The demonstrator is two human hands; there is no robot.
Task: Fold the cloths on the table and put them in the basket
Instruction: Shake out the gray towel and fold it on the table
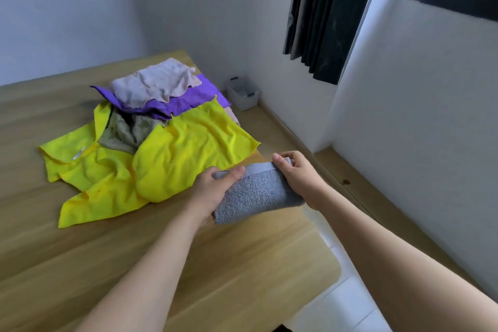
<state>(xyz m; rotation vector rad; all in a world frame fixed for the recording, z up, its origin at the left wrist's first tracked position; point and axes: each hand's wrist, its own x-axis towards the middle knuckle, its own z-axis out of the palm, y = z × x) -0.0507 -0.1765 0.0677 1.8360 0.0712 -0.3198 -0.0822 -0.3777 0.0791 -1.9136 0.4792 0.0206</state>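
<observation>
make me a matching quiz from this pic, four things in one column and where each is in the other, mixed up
Things:
1. grey towel
2. yellow cloth
3. pink cloth
4. basket

Places:
A. on top of the pile, at its far end
B. on the floor by the wall, beyond the table
C. held in both hands, left hand and right hand
D. spread at the near side of the pile

Pairs: 1-C, 2-D, 3-A, 4-B
</observation>
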